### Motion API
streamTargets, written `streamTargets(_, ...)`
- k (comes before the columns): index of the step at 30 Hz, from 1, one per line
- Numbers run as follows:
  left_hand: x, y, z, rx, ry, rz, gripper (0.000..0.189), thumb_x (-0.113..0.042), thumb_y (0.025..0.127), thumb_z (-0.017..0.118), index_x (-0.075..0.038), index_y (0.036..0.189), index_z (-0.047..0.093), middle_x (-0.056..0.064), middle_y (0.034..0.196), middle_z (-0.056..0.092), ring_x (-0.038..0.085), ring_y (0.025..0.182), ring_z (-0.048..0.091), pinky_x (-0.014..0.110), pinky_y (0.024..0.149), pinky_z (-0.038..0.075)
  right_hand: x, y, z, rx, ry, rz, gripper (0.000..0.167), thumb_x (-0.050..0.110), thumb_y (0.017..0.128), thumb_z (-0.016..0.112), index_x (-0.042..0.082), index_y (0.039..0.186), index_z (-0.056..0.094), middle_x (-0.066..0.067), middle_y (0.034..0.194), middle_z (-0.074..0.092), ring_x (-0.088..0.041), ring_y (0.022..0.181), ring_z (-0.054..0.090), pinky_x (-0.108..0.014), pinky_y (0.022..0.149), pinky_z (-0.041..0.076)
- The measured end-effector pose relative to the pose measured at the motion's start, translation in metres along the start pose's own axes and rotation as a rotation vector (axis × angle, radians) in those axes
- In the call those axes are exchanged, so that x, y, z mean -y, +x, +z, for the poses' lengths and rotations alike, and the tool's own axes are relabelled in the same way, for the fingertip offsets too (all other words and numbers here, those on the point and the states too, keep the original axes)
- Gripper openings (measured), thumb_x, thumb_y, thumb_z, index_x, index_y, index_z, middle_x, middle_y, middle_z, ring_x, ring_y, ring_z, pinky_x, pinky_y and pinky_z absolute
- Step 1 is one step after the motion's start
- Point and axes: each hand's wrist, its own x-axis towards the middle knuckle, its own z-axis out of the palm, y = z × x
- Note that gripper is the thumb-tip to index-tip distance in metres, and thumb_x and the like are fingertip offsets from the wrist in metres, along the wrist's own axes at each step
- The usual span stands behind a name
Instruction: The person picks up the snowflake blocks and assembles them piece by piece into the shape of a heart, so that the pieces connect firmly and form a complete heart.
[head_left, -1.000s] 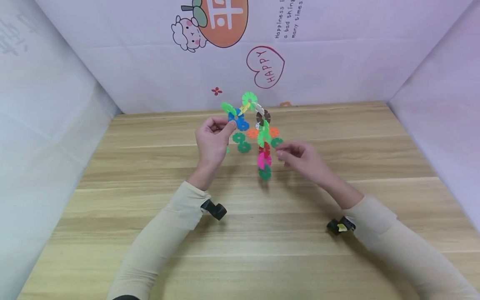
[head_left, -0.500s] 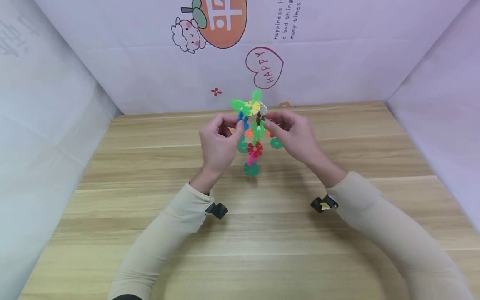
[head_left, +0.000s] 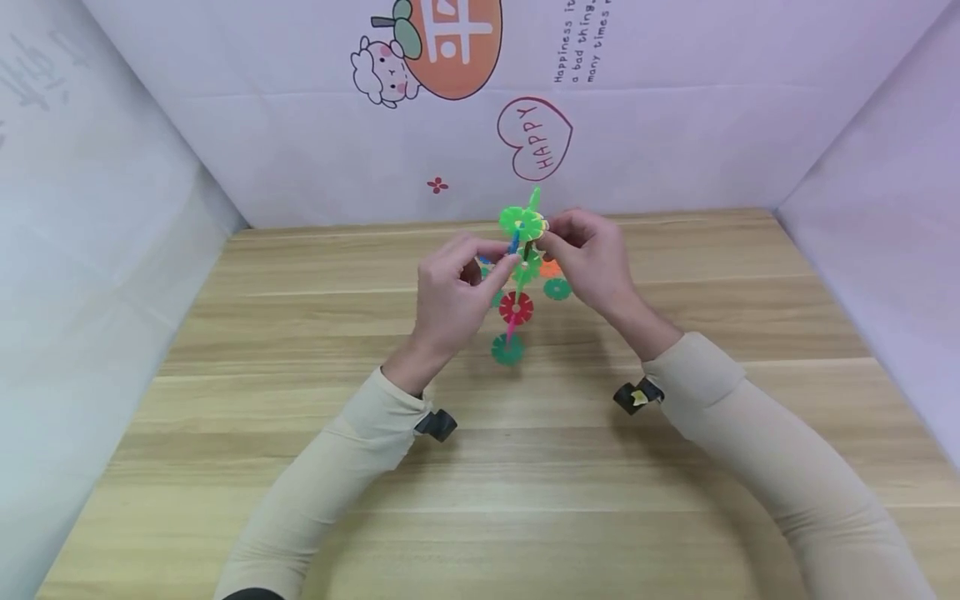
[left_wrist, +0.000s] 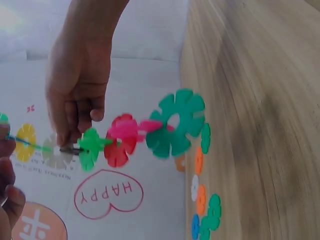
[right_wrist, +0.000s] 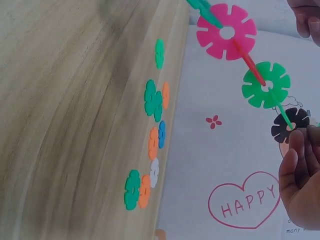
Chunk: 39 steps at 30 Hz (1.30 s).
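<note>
A chain of slotted plastic flower discs hangs above the table, held up by both hands. My left hand [head_left: 457, 296] pinches a blue disc [head_left: 514, 242] near its upper end, beside a light green disc [head_left: 517, 223]. Across from it, my right hand [head_left: 596, 262] pinches the chain near the black disc [right_wrist: 287, 125] and the white disc [left_wrist: 57, 152]. Below dangle a green disc [right_wrist: 266, 85], a red disc [head_left: 516, 307], a pink disc [right_wrist: 215, 37] and a dark green disc [head_left: 507, 349] at the bottom. Fingers hide parts of the upper links.
Several loose discs lie on the wooden table [head_left: 480, 467] behind the chain, among them a green disc [head_left: 557, 289], an orange disc [head_left: 551, 268] and a white disc [right_wrist: 154, 172]. A printed cloth wall [head_left: 675, 142] stands at the table's back edge.
My right hand has risen from beside the chain's lower part and now grips its upper part. My left hand has shifted right, bringing the hands closer, and the chain has turned.
</note>
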Motion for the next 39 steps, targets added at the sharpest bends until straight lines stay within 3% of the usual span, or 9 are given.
streamTargets(3,0.009,-0.003,-0.007,0.059,-0.048,-0.12,0.015,-0.009,0.094,0.079,0.002,0.104,0.078,0.012,0.091,0.075,0.018,0.059,0.048,0.022,0.054,0.039,-0.003,0.001,0.0,-0.003,0.075,0.034,0.011,0.005,0.097,0.074,-0.006,0.096,0.075,-0.006,0.087,0.073,-0.022,0.074,0.07,-0.022,0.068,0.058)
streamTargets(8,0.033,-0.008,-0.019,0.179,-0.141,-0.541,0.026,-0.022,0.105,0.067,-0.002,0.116,0.077,0.011,0.099,0.075,0.025,0.073,0.058,0.022,0.059,0.046,-0.005,0.0,-0.001,0.026,0.202,0.108,0.011,0.001,0.097,0.072,-0.009,0.101,0.073,0.003,0.085,0.073,-0.011,0.072,0.07,-0.023,0.067,0.058)
streamTargets(15,0.053,-0.011,-0.018,0.418,-0.463,-0.957,0.033,-0.031,0.111,0.054,-0.007,0.118,0.074,0.006,0.108,0.073,0.019,0.083,0.059,0.024,0.064,0.048,-0.005,-0.003,-0.002,0.082,0.357,0.233,0.015,0.003,0.099,0.069,-0.003,0.111,0.074,0.005,0.084,0.075,-0.012,0.075,0.067,-0.023,0.076,0.06)
streamTargets(20,0.05,-0.015,-0.011,0.496,-0.758,-0.963,0.036,-0.037,0.112,0.048,-0.015,0.102,0.074,-0.002,0.103,0.074,0.017,0.098,0.064,0.028,0.079,0.053,-0.008,-0.002,0.0,0.155,0.54,0.271,0.006,0.007,0.099,0.071,0.002,0.103,0.072,-0.004,0.088,0.073,-0.016,0.075,0.066,-0.025,0.074,0.059)
streamTargets(23,0.048,-0.018,-0.006,0.515,-0.888,-0.931,0.034,-0.052,0.101,0.065,-0.02,0.103,0.078,0.0,0.106,0.078,0.017,0.102,0.067,0.03,0.085,0.052,-0.012,0.0,0.003,0.223,0.673,0.256,0.004,0.002,0.102,0.065,0.002,0.106,0.064,-0.007,0.088,0.069,-0.017,0.074,0.062,-0.024,0.07,0.056)
streamTargets(27,0.045,-0.02,-0.003,0.5,-0.957,-0.947,0.049,-0.064,0.073,0.084,-0.022,0.099,0.079,-0.003,0.097,0.078,0.014,0.091,0.066,0.03,0.082,0.049,-0.016,-0.001,0.005,0.279,0.749,0.287,0.009,0.001,0.105,0.058,0.004,0.099,0.064,-0.006,0.088,0.067,-0.016,0.075,0.059,-0.023,0.071,0.054)
streamTargets(30,0.044,-0.022,-0.001,0.503,-0.979,-0.954,0.05,-0.063,0.07,0.087,-0.022,0.098,0.079,-0.005,0.093,0.077,0.013,0.087,0.064,0.03,0.079,0.048,-0.018,-0.003,0.005,0.301,0.766,0.314,0.023,0.002,0.107,0.054,0.004,0.09,0.069,-0.005,0.085,0.066,-0.016,0.076,0.059,-0.023,0.073,0.053)
streamTargets(34,0.044,-0.024,0.0,0.488,-0.989,-0.943,0.046,-0.06,0.075,0.086,-0.021,0.099,0.079,-0.005,0.094,0.077,0.012,0.087,0.065,0.028,0.077,0.048,-0.018,-0.004,0.007,0.318,0.739,0.325,0.028,0.002,0.107,0.051,0.005,0.088,0.071,-0.004,0.084,0.064,-0.017,0.076,0.058,-0.024,0.073,0.053)
streamTargets(39,0.04,-0.027,-0.003,0.389,-0.922,-0.939,0.024,-0.032,0.106,0.064,-0.021,0.091,0.079,-0.006,0.089,0.075,0.009,0.086,0.065,0.027,0.076,0.049,-0.02,-0.008,0.003,0.337,0.511,0.319,0.016,0.01,0.107,0.058,-0.001,0.106,0.07,-0.007,0.094,0.069,-0.02,0.081,0.06,-0.027,0.078,0.055)
